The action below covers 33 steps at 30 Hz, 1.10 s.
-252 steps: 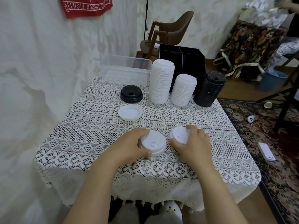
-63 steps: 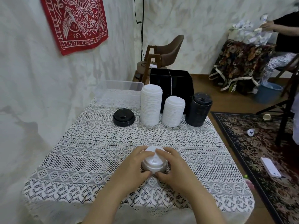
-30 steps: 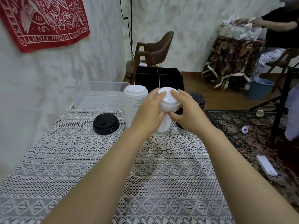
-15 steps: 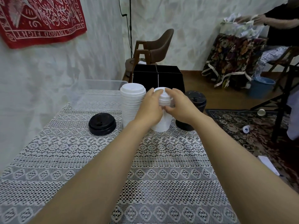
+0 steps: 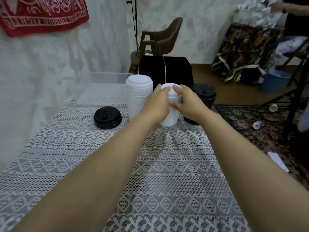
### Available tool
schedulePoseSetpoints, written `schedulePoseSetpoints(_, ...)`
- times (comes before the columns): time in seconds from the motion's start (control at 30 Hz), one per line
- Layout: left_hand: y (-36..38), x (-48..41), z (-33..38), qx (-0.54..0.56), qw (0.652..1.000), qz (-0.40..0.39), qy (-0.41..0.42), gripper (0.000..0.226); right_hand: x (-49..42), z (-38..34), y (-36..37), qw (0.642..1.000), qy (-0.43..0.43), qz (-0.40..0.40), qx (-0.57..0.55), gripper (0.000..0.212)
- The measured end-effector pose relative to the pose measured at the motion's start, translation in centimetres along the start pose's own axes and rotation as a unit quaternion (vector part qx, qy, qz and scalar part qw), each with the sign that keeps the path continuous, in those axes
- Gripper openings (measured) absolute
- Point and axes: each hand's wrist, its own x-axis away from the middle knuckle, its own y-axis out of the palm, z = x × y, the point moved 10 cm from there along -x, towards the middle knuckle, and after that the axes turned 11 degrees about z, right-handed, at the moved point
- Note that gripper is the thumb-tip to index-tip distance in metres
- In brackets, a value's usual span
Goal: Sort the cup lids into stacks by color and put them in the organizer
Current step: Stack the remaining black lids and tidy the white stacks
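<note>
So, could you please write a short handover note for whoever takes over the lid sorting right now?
Hands: left hand and right hand both grip the top of the shorter white stack.
Things: tall white stack to its left, tall black stack to its right, low black stack far left; black organizer behind them.
Done: every lid in view sits in a stack by color.
Left: move the stacks into the organizer; its inside is hidden from here.
</note>
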Motion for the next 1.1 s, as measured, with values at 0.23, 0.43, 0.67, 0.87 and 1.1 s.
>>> schedulePoseSetpoints(0.23,0.3,0.5,0.3,-0.084,0.994,-0.048,0.044,0.057,0.1,-0.1,0.1,0.999,-0.002,-0.009,0.049,0.066)
schedulePoseSetpoints(0.43,-0.9,1.4,1.9,-0.132,0.986,-0.035,0.096,0.060,-0.4,-0.3,0.9,0.997,-0.025,-0.019,0.076,0.065)
schedulePoseSetpoints(0.67,-1.6,1.8,2.4,-0.142,0.982,-0.077,0.101,0.065,-0.3,-0.5,1.0,0.994,-0.035,-0.025,0.102,0.059)
schedulePoseSetpoints(0.87,-1.3,2.2,2.2,-0.152,0.979,-0.077,0.108,0.066,0.0,-0.3,1.3,0.996,-0.026,-0.016,0.088,0.059)
schedulePoseSetpoints(1.1,-1.1,2.0,2.1,-0.155,0.980,-0.063,0.110,0.064,0.2,0.0,1.4,0.996,-0.023,-0.003,0.089,0.063)
